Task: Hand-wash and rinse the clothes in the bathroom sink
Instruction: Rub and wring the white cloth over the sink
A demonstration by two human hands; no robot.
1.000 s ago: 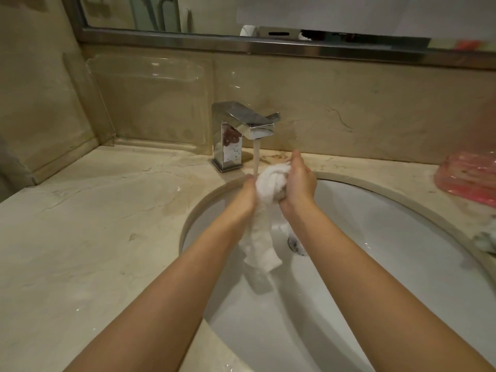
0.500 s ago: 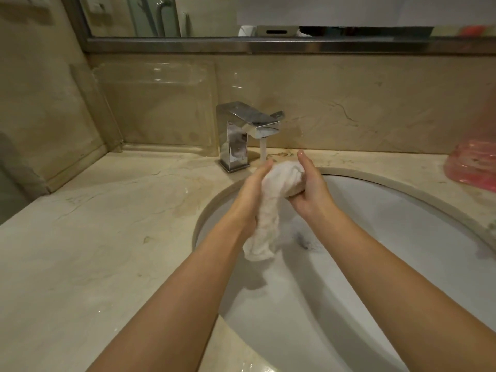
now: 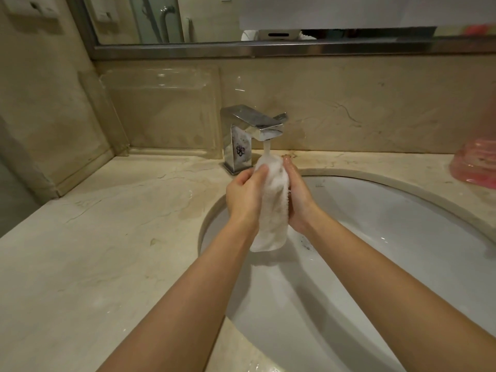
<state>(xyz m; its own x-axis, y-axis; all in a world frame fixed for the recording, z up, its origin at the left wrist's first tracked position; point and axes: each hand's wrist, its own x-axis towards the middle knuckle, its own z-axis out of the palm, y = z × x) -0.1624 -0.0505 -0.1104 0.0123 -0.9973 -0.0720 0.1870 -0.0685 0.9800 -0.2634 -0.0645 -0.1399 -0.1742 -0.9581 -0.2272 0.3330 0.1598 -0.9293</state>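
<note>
A small white cloth [image 3: 271, 210] hangs lengthwise between my two hands over the white sink bowl [image 3: 402, 237]. My left hand [image 3: 245, 191] grips its left side with curled fingers. My right hand [image 3: 298, 200] holds the right side, fingers lying up along the cloth. The cloth's top end sits directly under the water stream from the chrome faucet [image 3: 249, 135]. Its lower end dangles free above the basin.
A beige marble counter [image 3: 107, 251] surrounds the sink, with a clear plastic splash guard [image 3: 161, 111] in the back-left corner. A pink translucent container [image 3: 475, 162] stands at the right edge. The mirror frame [image 3: 268, 48] runs along the wall above.
The cloth was bunched in a ball between my hands; now it is stretched out long, and both hands have shifted back under the running water.
</note>
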